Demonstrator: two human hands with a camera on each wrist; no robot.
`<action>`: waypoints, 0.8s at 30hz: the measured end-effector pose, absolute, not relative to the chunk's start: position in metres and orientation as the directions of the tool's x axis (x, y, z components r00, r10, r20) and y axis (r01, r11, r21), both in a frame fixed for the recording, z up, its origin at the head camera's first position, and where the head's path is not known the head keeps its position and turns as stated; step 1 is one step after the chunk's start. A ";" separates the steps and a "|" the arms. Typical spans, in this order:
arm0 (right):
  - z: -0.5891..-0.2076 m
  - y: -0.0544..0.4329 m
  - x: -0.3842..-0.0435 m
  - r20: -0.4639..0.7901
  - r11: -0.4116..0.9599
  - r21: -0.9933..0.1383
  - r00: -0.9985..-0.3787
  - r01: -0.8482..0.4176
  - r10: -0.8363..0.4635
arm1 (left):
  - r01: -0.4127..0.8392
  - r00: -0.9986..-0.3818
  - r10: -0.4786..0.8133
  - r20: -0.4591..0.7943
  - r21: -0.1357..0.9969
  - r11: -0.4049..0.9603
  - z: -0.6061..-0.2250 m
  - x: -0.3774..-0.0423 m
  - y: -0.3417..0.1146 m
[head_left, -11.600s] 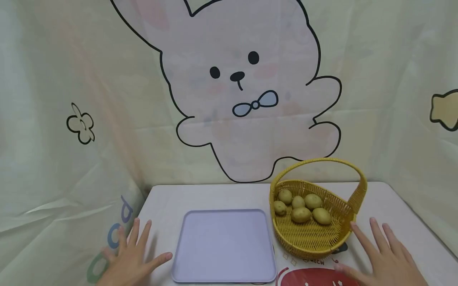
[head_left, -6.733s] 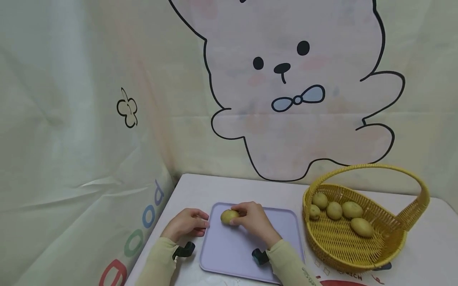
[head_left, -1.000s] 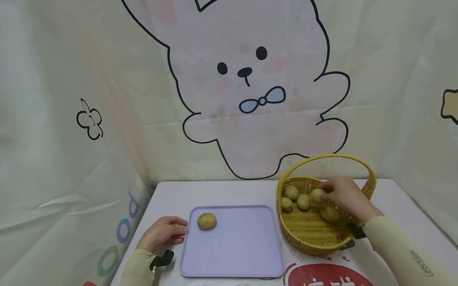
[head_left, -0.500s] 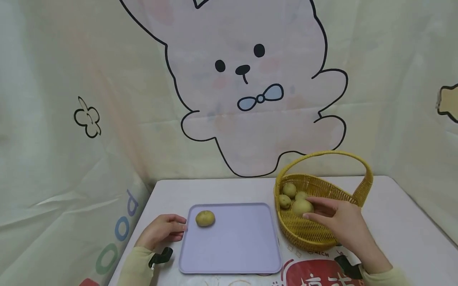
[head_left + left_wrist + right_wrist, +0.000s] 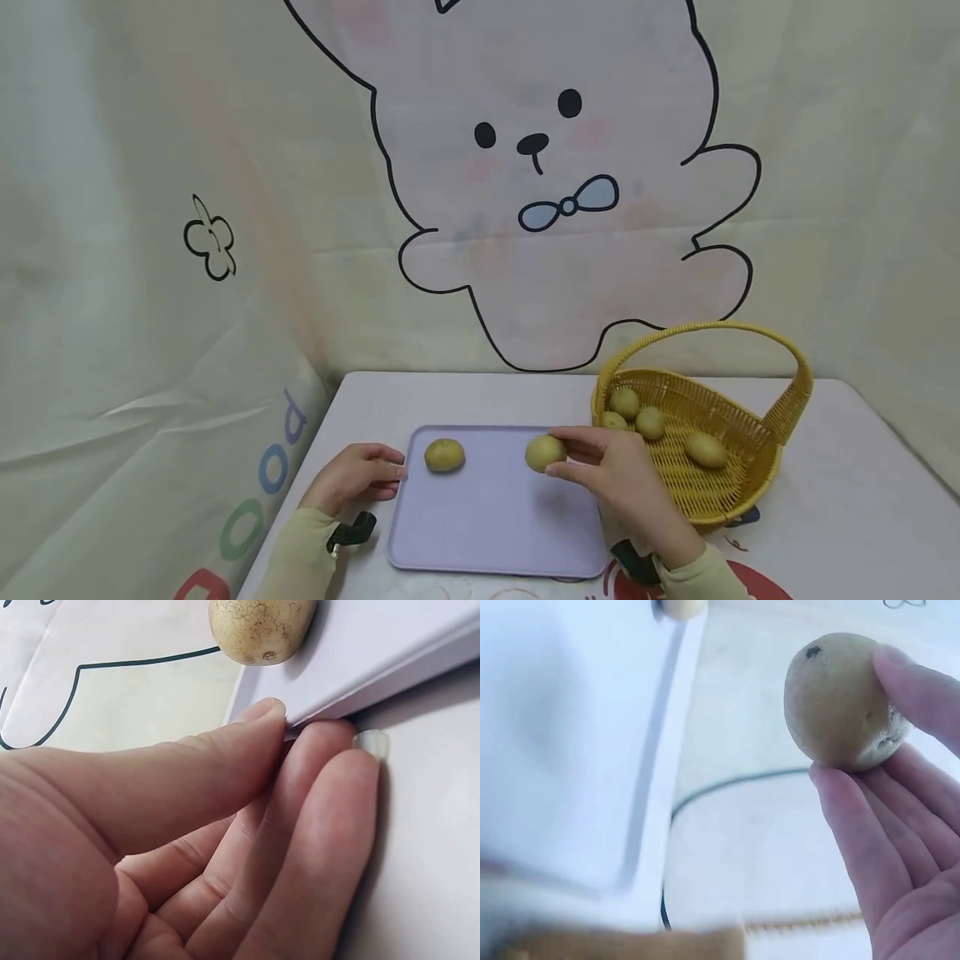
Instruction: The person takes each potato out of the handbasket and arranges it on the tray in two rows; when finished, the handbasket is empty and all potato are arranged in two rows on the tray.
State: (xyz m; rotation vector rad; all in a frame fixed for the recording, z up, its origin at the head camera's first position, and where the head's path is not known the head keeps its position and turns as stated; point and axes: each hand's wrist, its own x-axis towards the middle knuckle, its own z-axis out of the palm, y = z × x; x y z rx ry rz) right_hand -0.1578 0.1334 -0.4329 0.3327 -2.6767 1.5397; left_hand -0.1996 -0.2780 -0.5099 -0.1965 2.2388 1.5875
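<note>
Head view: right hand [image 5: 626,475] pinched a potato [image 5: 545,453] between thumb and fingertips, gap no wider than the potato, just right of and below frame centre, held above the upper-right part of the lavender tray [image 5: 495,533]. Left hand [image 5: 356,479] was at the tray's left edge, lower left of centre; left wrist view had its thumb and fingers bent in and nearly closed, pinching that edge. Second potato [image 5: 445,456] lay on the tray near its upper-left corner, near the left hand but not touching it. Yellow wicker basket [image 5: 697,492] stood lower right, handle up, four more potatoes [image 5: 706,450] inside: three bunched at its left, one apart toward the right. Right wrist view: held potato upper right, dark spot on its skin; tray blurred at left. White table [image 5: 862,483] underneath, cartoon backdrop [image 5: 525,292] filling the upper frame.
</note>
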 end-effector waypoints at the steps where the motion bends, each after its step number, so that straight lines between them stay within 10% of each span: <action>1: -0.436 0.127 -0.162 0.122 0.470 -0.862 -0.977 -0.192 -0.175 | -0.330 -0.916 0.107 -0.387 0.877 0.349 -0.510 -0.200 -0.278; 24: -0.496 0.055 -0.221 0.095 0.491 -0.852 -0.975 -0.183 -0.199 | -0.338 -0.919 0.073 -0.388 0.869 0.362 -0.508 -0.199 -0.276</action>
